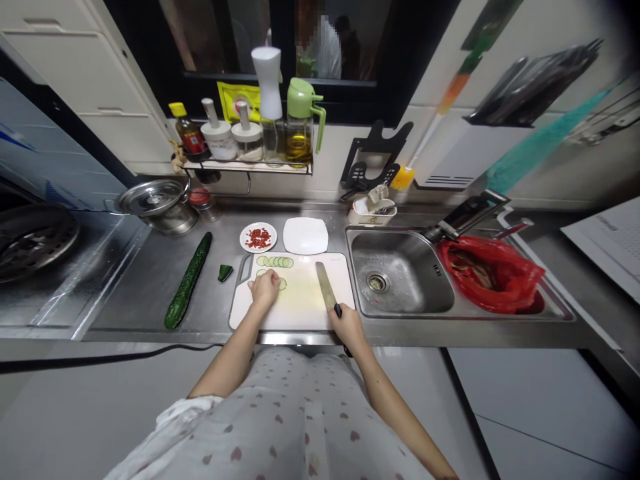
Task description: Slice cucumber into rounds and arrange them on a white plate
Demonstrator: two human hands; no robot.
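My right hand (349,327) is wrapped round the black handle of a kitchen knife (326,287), whose blade lies flat over the right part of the white cutting board (300,313). Over the board's left part, my left hand (265,290) is closed, fingers curled down on some cucumber slices (283,284); slices show on both sides of it, and the fingertips are partly hidden. Just beyond that hand, an overlapping row of cucumber slices (275,262) runs along the board's far edge. A whole cucumber (189,280) and a cut cucumber end (225,272) lie left of the board.
Behind the board stand a plate of chopped red pieces (259,237) and a white square plate (305,236). The sink (405,280) is on the right, with a red plastic bag (493,273) beside it. A lidded steel pot (160,203) stands back left, below a shelf of bottles (250,163).
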